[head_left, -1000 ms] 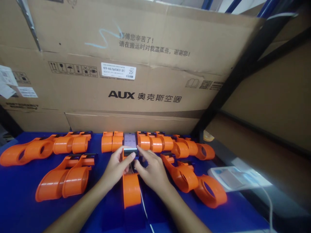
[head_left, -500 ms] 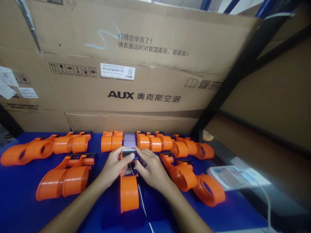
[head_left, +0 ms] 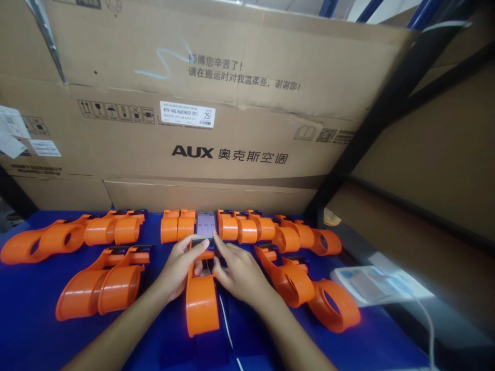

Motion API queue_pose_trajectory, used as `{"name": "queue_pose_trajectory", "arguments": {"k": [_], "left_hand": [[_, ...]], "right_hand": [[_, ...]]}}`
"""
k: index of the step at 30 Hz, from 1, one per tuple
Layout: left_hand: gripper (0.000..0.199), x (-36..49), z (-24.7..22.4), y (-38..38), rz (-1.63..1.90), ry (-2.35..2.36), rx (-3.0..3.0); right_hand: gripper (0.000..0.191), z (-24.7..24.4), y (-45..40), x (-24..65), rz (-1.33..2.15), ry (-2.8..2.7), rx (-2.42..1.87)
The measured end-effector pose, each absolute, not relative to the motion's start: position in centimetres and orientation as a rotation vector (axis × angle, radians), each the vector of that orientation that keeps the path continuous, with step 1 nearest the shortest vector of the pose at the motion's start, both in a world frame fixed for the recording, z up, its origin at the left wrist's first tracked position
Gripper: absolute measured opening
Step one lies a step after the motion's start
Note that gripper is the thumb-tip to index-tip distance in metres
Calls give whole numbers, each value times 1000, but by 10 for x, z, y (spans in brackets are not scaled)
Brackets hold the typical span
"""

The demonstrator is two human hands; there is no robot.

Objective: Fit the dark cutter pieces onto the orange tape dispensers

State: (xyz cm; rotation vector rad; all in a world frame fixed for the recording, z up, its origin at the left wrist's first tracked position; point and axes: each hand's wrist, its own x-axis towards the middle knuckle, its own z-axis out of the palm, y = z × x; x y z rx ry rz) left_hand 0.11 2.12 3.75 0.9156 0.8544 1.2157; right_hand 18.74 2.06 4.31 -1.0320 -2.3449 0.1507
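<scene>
At lower centre, the orange piece [head_left: 202,306] has tipped, its near end shifting left; you're likely adjusting it. Your left hand [head_left: 178,268] pinches its top; your right hand [head_left: 240,272] curls half-closed alongside, grip unclear.

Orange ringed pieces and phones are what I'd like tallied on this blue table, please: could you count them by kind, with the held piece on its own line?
Loose orange ringed pieces: 16
Held orange ringed piece: 1
Phone: 1
Total: 18
</scene>
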Motion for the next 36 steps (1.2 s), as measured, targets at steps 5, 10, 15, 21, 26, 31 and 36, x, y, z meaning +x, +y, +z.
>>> {"name": "queue_pose_trajectory", "arguments": {"k": [5, 10, 15, 21, 26, 31, 36], "left_hand": [[38, 2, 38, 21, 1221, 858, 847], [38, 5, 40, 17, 1213, 861, 816], [39, 5, 37, 17, 1210, 864, 784], [39, 4, 37, 15, 1162, 899, 862], [40, 7, 37, 13, 1159, 904, 897], [36, 4, 36, 17, 1199, 918, 936], [30, 1, 33, 19, 1197, 918, 966]], "right_hand": [[73, 39, 20, 182, 12, -2407, -1095], [75, 33, 20, 176, -74, -2397, -1162], [66, 27, 18, 172, -138, -2383, -1162], [49, 31, 20, 177, -158, -2300, -1127], [46, 40, 19, 184, -20, -2228, -1091], [54, 47, 16, 185, 147, -2292, -1099], [48, 54, 16, 186, 289, -2247, -1072]]}}
